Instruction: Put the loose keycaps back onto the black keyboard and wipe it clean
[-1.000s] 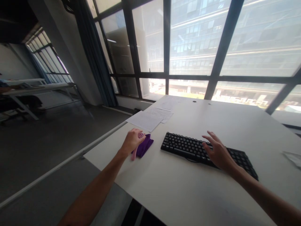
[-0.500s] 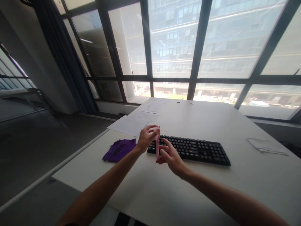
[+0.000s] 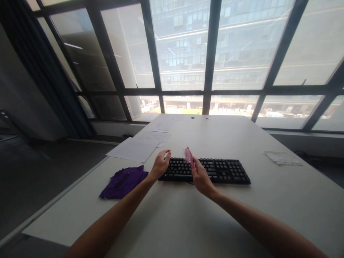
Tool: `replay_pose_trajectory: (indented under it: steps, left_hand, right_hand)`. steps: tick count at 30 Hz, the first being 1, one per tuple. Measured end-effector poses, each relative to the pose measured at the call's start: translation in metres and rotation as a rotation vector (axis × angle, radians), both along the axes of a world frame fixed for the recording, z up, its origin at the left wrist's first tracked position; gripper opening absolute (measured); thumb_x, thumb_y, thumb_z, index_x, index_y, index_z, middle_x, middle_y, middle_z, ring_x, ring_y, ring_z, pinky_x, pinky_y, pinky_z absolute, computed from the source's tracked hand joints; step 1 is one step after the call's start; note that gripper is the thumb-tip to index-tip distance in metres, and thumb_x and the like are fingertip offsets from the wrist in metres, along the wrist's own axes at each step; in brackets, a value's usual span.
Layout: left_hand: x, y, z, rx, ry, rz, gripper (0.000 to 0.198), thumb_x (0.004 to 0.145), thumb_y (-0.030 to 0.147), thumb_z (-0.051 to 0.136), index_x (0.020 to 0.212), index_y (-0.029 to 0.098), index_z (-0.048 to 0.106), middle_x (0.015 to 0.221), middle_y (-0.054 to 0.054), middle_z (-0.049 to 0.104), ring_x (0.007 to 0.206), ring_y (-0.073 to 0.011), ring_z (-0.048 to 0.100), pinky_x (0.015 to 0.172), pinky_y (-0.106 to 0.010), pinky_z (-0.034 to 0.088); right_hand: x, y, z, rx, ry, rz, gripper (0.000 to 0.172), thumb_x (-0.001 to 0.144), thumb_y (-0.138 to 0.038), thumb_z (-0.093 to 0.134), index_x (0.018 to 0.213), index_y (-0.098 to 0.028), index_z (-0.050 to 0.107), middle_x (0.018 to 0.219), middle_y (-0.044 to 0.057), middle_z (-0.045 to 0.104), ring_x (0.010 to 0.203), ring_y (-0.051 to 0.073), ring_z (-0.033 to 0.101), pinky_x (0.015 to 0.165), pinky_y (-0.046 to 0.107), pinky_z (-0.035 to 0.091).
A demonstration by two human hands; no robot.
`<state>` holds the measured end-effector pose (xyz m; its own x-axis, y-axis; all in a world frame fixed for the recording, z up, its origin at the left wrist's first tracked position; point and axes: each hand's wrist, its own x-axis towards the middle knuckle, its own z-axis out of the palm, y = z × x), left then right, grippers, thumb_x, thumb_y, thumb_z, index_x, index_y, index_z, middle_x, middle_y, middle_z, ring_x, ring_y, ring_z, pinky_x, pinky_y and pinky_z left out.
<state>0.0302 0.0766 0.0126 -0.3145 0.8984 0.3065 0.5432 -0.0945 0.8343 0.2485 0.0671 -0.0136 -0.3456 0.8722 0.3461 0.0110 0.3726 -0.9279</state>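
A pink hairbrush (image 3: 188, 156) stands up above the keyboard, its bristles facing left. My right hand (image 3: 201, 178) is closed around its handle. To the left of the brush, my left hand (image 3: 160, 165) is held in the air with loosely bent fingers apart, and nothing shows in it. Beneath both hands lies a black keyboard (image 3: 225, 171), its left end partly covered by my left hand. Beside my left forearm is a purple cloth pouch (image 3: 131, 183) with a dark strip on it.
Several white paper sheets (image 3: 134, 148) lie on the left side of the white table (image 3: 172, 218). A flat crumpled packet or tissue (image 3: 283, 158) rests at the right. Large windows (image 3: 182, 46) rise past the far edge.
My left hand has let go of the brush head and moved left. My right hand now grips the handle and has tilted the brush. The view has turned to the right.
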Motion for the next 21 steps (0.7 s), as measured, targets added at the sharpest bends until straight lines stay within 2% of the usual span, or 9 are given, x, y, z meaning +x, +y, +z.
replay_pose_trajectory:
  steps: [1,3,7,10,13,16,19,21]
  left_hand:
    - [-0.009,0.001,-0.004,-0.028,0.006,0.040,0.046,0.093,0.051,0.055,0.115,0.013,0.069,0.132,-0.018,0.066,0.133,-0.0319,0.055,0.117,-0.047,0.037]
    - [-0.021,0.001,-0.011,-0.079,-0.010,0.062,0.044,0.092,0.049,0.055,0.112,0.012,0.069,0.128,-0.019,0.068,0.131,-0.0343,0.056,0.117,-0.051,0.036]
    - [-0.020,-0.003,-0.021,-0.119,-0.078,0.027,0.047,0.096,0.052,0.048,0.114,0.014,0.067,0.123,-0.016,0.071,0.121,-0.0311,0.063,0.109,-0.047,0.046]
    - [-0.009,-0.004,-0.028,-0.125,-0.153,-0.016,0.050,0.098,0.054,0.045,0.120,0.014,0.065,0.119,-0.015,0.072,0.116,-0.0269,0.067,0.101,-0.041,0.052]
    - [0.001,-0.003,-0.034,-0.131,-0.194,-0.110,0.049,0.098,0.049,0.047,0.125,0.013,0.064,0.116,-0.016,0.074,0.108,-0.0247,0.071,0.095,-0.038,0.056]
    - [0.006,-0.001,-0.036,-0.097,-0.131,-0.162,0.043,0.088,0.036,0.057,0.123,0.012,0.067,0.125,-0.016,0.072,0.117,-0.0269,0.068,0.105,-0.041,0.051]
    - [0.005,0.002,-0.032,-0.077,-0.094,-0.201,0.039,0.079,0.029,0.062,0.113,0.015,0.073,0.124,-0.012,0.074,0.121,-0.0279,0.066,0.113,-0.043,0.046]
    - [0.002,0.004,-0.028,-0.081,-0.088,-0.232,0.037,0.076,0.029,0.063,0.109,0.016,0.075,0.119,-0.009,0.076,0.116,-0.0270,0.068,0.112,-0.042,0.047]
  right_hand:
    - [0.004,0.006,-0.001,0.058,-0.044,-0.067,0.047,0.103,-0.042,0.041,0.145,-0.023,0.050,0.126,0.011,0.068,0.113,0.027,0.065,0.103,0.049,0.050]
    - [0.013,0.016,-0.002,0.124,-0.111,-0.171,0.048,0.102,-0.037,0.041,0.146,-0.023,0.053,0.140,0.012,0.063,0.130,0.029,0.057,0.114,0.051,0.041]
    - [0.025,0.025,-0.003,0.220,-0.172,-0.206,0.049,0.101,-0.033,0.041,0.148,-0.027,0.054,0.146,0.008,0.060,0.137,0.026,0.054,0.117,0.049,0.040]
    - [0.030,0.023,-0.006,0.286,-0.234,-0.232,0.048,0.104,-0.035,0.038,0.148,-0.031,0.054,0.141,0.007,0.063,0.130,0.027,0.059,0.111,0.046,0.046]
    - [0.032,0.015,-0.007,0.332,-0.406,-0.258,0.048,0.106,-0.034,0.035,0.150,-0.031,0.052,0.126,0.010,0.068,0.108,0.029,0.067,0.094,0.042,0.053]
    - [0.030,0.008,-0.006,0.386,-0.589,-0.260,0.048,0.105,-0.029,0.037,0.151,-0.032,0.051,0.112,0.010,0.068,0.086,0.025,0.069,0.080,0.034,0.052]
    - [0.023,0.003,-0.003,0.435,-0.682,-0.239,0.046,0.104,-0.028,0.040,0.148,-0.033,0.054,0.107,0.008,0.067,0.081,0.022,0.068,0.074,0.029,0.049]
    - [0.015,0.001,-0.001,0.456,-0.714,-0.223,0.044,0.104,-0.028,0.042,0.146,-0.033,0.056,0.105,0.007,0.068,0.083,0.023,0.068,0.072,0.028,0.048]
